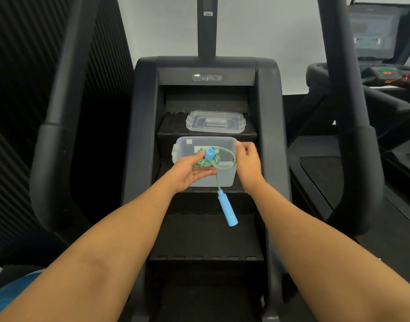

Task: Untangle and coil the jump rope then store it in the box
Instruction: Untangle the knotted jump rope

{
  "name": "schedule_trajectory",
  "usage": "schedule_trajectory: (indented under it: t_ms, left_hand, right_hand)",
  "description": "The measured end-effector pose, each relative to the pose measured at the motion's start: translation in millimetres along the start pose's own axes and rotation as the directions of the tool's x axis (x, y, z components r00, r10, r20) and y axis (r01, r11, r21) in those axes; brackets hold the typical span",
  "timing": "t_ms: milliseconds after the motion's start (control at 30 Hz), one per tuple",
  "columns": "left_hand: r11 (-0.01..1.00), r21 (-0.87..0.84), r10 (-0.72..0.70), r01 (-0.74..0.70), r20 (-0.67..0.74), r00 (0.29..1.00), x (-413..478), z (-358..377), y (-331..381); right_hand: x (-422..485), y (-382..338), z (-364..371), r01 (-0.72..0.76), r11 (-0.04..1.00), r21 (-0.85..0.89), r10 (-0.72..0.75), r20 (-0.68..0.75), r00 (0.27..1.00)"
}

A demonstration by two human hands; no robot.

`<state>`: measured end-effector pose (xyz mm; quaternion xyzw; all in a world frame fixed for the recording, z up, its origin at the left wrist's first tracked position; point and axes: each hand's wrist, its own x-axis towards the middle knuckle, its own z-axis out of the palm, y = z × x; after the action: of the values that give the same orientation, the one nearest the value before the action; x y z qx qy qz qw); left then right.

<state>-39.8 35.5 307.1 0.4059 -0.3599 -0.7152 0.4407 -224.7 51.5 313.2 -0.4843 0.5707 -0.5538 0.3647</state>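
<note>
My left hand [190,170] lies palm up over the near left part of the clear rectangular plastic box [225,180]. Its thumb and curled fingers hold a bunched coil of the green braided jump rope [203,163]. One sky-blue cylindrical handle [209,154] stands on end on that bunch. The other blue handle [227,211] hangs free on a short length of cord past the box's near edge, over the dark step below.

A loop of rope arcs out toward the box's right rim, where my right hand [248,161] sits, blurred. I cannot tell whether its fingers pinch the loop or hold nothing.

The box stands open on a black stair-climber step [199,190], hemmed in by the machine's raised side walls [141,135]. Its clear plastic lid [215,122] lies flat on the next step up, apart from the box. Black handrails [53,135] run well outside both forearms.
</note>
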Motion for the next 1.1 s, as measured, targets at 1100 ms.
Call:
schedule_trajectory:
  t_ms: [1100]
  left_hand:
    - [0.877, 0.461, 0.271, -0.136, -0.241, 0.932, 10.0, -16.3, 27.2]
  right_hand:
    - [-43.9, 82.2, -58.9, 0.055, 0.394, -0.917, 0.708, 0.341, 0.619]
